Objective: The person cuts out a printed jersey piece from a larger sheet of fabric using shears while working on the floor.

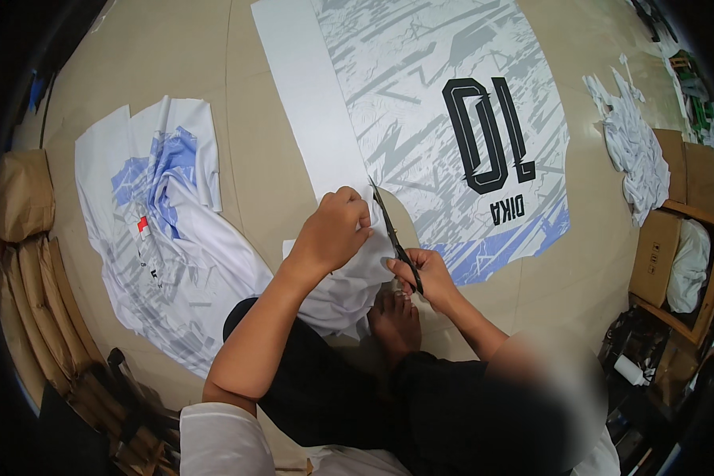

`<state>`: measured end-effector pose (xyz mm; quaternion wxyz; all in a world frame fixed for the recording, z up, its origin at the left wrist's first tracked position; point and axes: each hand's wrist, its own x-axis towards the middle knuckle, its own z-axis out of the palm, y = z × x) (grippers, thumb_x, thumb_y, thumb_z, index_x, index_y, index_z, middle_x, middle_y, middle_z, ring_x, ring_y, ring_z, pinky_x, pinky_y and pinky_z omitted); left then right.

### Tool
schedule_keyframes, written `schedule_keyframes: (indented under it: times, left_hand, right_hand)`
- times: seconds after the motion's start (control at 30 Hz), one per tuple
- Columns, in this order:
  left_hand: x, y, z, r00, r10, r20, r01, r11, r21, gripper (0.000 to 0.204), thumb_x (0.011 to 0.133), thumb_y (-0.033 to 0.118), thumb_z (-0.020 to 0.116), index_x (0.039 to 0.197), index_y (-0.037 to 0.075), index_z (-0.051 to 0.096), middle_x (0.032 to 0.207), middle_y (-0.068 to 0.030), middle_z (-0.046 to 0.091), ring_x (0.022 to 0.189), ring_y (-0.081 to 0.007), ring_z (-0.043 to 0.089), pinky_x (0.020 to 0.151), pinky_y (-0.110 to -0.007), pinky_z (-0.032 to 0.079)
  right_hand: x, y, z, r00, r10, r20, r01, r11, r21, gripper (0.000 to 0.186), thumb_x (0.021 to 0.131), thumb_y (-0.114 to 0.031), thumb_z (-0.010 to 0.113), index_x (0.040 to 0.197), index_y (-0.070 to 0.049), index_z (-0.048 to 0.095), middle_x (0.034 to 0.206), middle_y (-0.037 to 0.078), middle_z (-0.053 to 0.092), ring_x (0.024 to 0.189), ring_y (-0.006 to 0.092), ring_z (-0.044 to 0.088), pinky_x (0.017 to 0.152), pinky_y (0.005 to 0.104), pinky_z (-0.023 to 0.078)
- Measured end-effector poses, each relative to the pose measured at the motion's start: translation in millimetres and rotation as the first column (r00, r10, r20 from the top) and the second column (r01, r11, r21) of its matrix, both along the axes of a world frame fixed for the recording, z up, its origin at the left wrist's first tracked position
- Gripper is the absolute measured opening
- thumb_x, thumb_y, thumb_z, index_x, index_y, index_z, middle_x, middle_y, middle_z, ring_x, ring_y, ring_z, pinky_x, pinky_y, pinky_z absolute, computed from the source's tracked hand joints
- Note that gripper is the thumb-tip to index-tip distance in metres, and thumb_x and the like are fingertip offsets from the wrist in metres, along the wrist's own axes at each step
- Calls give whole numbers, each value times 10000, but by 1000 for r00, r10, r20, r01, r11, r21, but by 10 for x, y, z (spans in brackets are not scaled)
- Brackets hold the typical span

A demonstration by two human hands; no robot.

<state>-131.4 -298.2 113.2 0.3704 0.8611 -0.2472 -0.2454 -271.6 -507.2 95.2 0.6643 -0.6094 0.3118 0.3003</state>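
A printed jersey panel (404, 103) lies flat on the floor, white and grey with large black numerals and a blue lower edge. Along its left side runs a plain white margin (293, 95). My right hand (422, 271) grips black-handled scissors (389, 226), whose blades point away from me along the line between print and margin. Just left of the blades, my left hand (333, 230) is closed on the white fabric strip (353, 274), its fingertips pinching the cloth. That strip hangs in loose folds toward my bare foot (395, 324).
Another printed fabric piece (182, 270), white, grey and blue, lies crumpled on the left. White fabric scraps (635, 155) are heaped at the right. Beyond them stand cardboard boxes (652, 247) and a white bag (689, 266). Brown wrapped parcels (47, 297) are stacked at the left edge.
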Motion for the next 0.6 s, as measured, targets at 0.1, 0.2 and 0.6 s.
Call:
schedule_keyframes:
  times: [0.1, 0.2, 0.6]
  left_hand:
    - [5, 29, -27, 1000, -7, -1, 7, 1000, -23, 165, 865, 102, 859, 927, 51, 715, 1217, -168, 697, 1116, -411, 683, 944, -474, 567]
    - [30, 27, -21, 999, -19, -39, 18, 999, -35, 165, 867, 99, 858, 931, 46, 714, 1213, -178, 700, 1114, -412, 692, 934, -478, 569]
    - [46, 24, 57, 999, 0, -35, 0, 1000, -10, 186, 884, 92, 846, 961, 47, 684, 1350, -167, 697, 1248, -417, 667, 1004, -477, 566]
  right_hand:
    - [84, 78, -22, 1000, -27, -5, 27, 1000, -1, 448, 977, -350, 865, 717, -100, 598, 594, 1, 590, 505, 74, 536, 501, 254, 427]
    - [102, 115, -46, 998, -59, -3, 59, 998, -12, 452, 966, -352, 868, 706, -111, 588, 597, -3, 588, 507, 71, 531, 502, 249, 422]
    - [199, 170, -112, 995, -95, 12, 96, 994, -53, 456, 940, -345, 881, 688, -106, 585, 578, -8, 577, 482, 67, 528, 478, 242, 410]
